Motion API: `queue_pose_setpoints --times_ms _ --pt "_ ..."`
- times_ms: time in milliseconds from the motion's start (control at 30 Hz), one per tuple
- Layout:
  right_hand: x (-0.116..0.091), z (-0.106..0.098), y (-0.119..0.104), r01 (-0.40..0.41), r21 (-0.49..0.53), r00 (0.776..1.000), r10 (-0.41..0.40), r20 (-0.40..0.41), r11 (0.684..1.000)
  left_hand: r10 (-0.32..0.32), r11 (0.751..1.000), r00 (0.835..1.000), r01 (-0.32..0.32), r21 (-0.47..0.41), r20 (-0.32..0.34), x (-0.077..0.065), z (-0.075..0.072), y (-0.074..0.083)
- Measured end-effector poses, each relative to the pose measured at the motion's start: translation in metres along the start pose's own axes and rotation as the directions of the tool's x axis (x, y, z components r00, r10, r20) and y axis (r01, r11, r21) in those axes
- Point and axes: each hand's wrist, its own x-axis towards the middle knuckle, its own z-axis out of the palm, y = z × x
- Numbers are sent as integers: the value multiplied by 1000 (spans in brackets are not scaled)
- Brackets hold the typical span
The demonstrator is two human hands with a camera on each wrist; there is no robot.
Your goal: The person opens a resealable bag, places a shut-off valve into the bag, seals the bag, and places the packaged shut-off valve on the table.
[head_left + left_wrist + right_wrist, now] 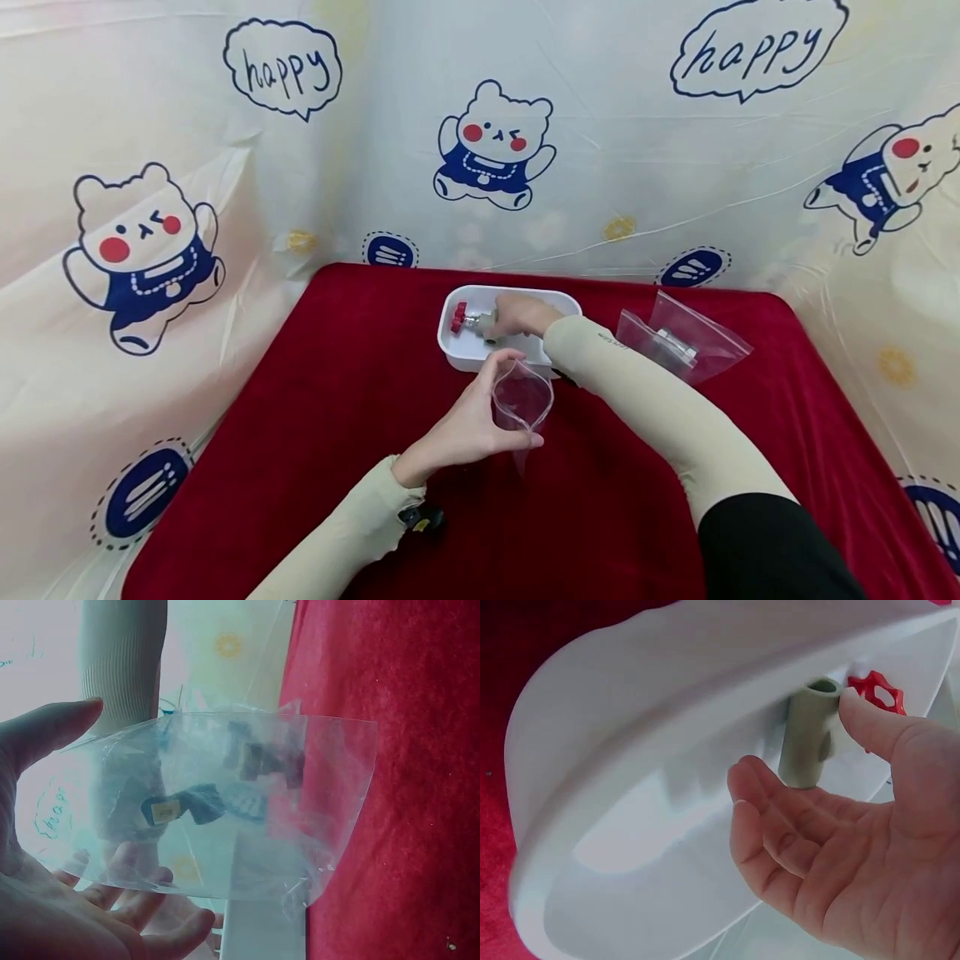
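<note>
A green-grey pipe valve [799,739] with a red handwheel [458,317] lies in a white tub [463,363] at the table's far side. Reaching into the tub, my right hand [525,315] holds the valve body between thumb and fingertips, as the right wrist view shows. In front of the tub, a clear zip bag [522,398] is held by my left hand [465,425], thumb and fingers curved at its rim. The bag's mouth gapes round and faces up. Nothing shows inside it. In the head view, my right hand covers part of the valve.
Right of the tub lies another clear zip bag [720,337] with a metal fitting [677,343] in it. Dark red cloth [360,400] covers the table. A printed curtain [600,167] stands behind and along both sides.
</note>
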Motion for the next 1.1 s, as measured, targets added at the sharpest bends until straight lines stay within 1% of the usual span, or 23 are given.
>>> queue_pose_setpoints --times_ms 33,133,233,300,433,600,733,900,1000,1100 --pt "0 1 0 5 -1 1000 -5 -2 1000 3 1000 1000 -3 -2 0 0 0 0" --pt "-1 0 3 -2 66 1000 1 14 998 -3 1000 1000 3 -1 -5 1 1 -1" --pt "-4 -2 8 -38 153 998 30 53 987 -16 1000 1000 16 6 -2 1 3 -2" --pt "-5 -4 11 -58 186 996 45 75 981 -22 1000 1000 22 8 -1 2 3 -2" --pt "-7 -6 17 -60 193 995 45 84 979 -17 1000 1000 17 0 -6 4 4 -3" --pt "-7 -6 20 -10 204 999 1 45 979 -11 1000 1000 11 8 -1 7 5 -5" --pt "-6 -7 22 74 182 997 -73 -9 981 -7 1000 1000 7 21 3 9 5 -4" --pt "-6 -10 23 171 129 985 -165 -56 977 -12 999 1000 12 43 2 11 4 -4" --pt "-8 -10 22 192 78 979 -186 -80 978 -30 999 1000 30 41 6 11 4 -4" --pt "-11 -8 22 176 36 980 -172 -97 984 -55 998 998 54 41 13 11 4 -5"
